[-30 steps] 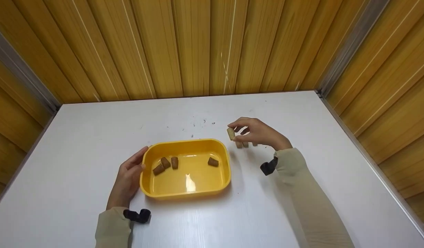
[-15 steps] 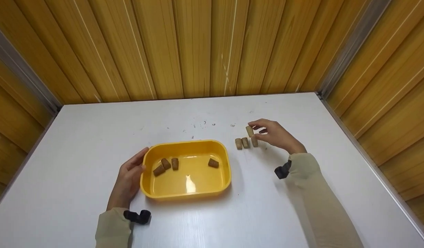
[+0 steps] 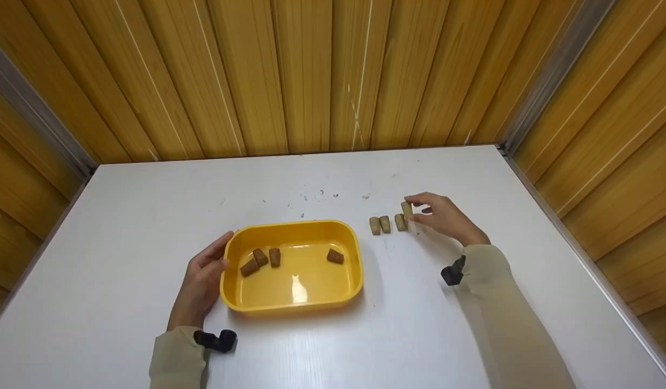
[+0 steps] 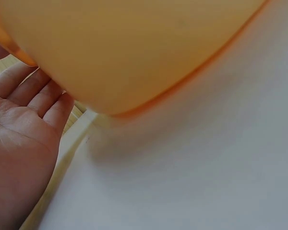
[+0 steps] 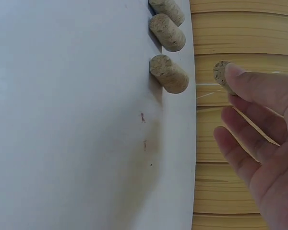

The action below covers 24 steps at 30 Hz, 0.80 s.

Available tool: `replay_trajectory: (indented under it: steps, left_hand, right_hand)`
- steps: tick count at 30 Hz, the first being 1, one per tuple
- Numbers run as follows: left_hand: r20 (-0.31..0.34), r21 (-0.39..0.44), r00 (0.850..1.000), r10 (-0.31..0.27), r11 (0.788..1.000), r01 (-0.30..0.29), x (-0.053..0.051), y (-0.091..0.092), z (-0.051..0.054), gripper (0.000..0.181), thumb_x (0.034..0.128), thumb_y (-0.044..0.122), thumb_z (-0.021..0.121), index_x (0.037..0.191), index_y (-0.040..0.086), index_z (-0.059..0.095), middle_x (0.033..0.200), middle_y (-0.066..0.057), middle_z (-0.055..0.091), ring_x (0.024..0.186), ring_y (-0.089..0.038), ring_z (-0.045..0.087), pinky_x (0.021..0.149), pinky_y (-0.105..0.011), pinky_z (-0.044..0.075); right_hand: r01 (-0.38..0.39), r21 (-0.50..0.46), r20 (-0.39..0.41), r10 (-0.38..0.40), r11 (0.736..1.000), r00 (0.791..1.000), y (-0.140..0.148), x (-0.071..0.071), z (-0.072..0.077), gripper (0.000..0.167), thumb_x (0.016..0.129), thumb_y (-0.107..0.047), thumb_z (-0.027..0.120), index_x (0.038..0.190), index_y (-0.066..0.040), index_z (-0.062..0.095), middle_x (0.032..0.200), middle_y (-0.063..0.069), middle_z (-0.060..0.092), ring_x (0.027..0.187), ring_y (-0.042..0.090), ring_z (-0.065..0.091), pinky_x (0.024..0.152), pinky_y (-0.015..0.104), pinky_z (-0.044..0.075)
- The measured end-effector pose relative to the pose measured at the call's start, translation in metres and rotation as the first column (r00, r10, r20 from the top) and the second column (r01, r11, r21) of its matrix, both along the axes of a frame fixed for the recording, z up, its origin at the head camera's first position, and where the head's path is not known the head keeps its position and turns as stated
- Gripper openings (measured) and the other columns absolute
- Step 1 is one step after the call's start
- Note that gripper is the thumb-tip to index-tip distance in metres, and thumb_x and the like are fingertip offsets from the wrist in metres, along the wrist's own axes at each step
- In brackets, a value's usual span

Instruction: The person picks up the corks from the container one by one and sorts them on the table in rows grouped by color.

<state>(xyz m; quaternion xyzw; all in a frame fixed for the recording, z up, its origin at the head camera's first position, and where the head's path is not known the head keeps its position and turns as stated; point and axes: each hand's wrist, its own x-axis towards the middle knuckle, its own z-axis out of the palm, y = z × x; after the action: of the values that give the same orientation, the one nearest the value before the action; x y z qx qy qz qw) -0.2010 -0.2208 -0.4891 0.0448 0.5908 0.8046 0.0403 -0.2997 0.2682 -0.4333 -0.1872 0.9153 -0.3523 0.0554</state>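
My right hand (image 3: 446, 217) pinches a cork stopper (image 3: 406, 209) between thumb and fingertips, above the white table. The cork's end (image 5: 221, 72) shows past the thumb in the right wrist view; the other fingers are spread below. Three light corks stand in a row to the left of that hand: a near one (image 3: 400, 222), a middle one (image 3: 385, 223) and a far one (image 3: 374, 225). My left hand (image 3: 198, 283) holds the left wall of a yellow plastic tray (image 3: 292, 308), thumb at the rim and fingers along the outside (image 4: 33, 91). Several darker brown corks (image 3: 274, 257) lie inside it.
The white table (image 3: 149, 216) reaches back to a wood-look panel wall (image 3: 300, 75), with another panel wall on the right. Small dark specks (image 3: 321, 192) mark the tabletop behind the tray. Each wrist bears a black camera (image 3: 216, 340).
My right hand has moved right with the cork, from beside the tray's back right corner to the right end of the row, uncovering the three corks. The left hand and tray have stayed put.
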Motion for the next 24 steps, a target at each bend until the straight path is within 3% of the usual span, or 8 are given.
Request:
replay_trajectory:
  steps: [6, 13, 24]
  left_hand:
    - [-0.005, -0.01, 1.0, -0.008, 1.0, 0.008, 0.0, 0.0, 0.001, 0.058, 0.0915, -0.005, 0.044, 0.148, -0.003, 0.029, 0.146, -0.001, 0.046, 0.131, -0.007, 0.048, 0.108, -0.022, 0.039]
    - [0.005, -0.027, 1.0, -0.005, 1.0, 0.005, -0.001, -0.001, 0.0, 0.058, 0.0913, -0.007, 0.041, 0.148, 0.0, 0.031, 0.154, -0.009, 0.035, 0.133, -0.007, 0.046, 0.109, -0.021, 0.038]
    - [0.002, -0.03, 1.0, -0.007, 1.0, 0.007, 0.0, -0.001, 0.0, 0.058, 0.0909, -0.007, 0.04, 0.148, -0.001, 0.032, 0.153, -0.008, 0.037, 0.132, -0.006, 0.046, 0.108, -0.021, 0.038]
  right_hand:
    - [0.043, 0.002, 0.056, -0.043, 0.999, 0.998, 0.004, 0.001, -0.007, 0.046, 0.091, -0.007, 0.062, 0.135, -0.001, 0.053, 0.139, 0.018, 0.053, 0.124, 0.039, 0.051, 0.105, 0.052, 0.044]
    - [0.038, 0.0, 0.033, -0.038, 0.999, 0.999, 0.006, 0.001, -0.013, 0.044, 0.091, -0.004, 0.06, 0.134, 0.003, 0.052, 0.137, 0.021, 0.053, 0.125, 0.039, 0.049, 0.103, 0.052, 0.045]
    - [0.073, 0.015, 0.043, -0.074, 0.997, 0.996, 0.01, 0.002, -0.022, 0.044, 0.092, -0.002, 0.057, 0.136, 0.004, 0.05, 0.136, 0.023, 0.053, 0.125, 0.039, 0.049, 0.101, 0.05, 0.048]
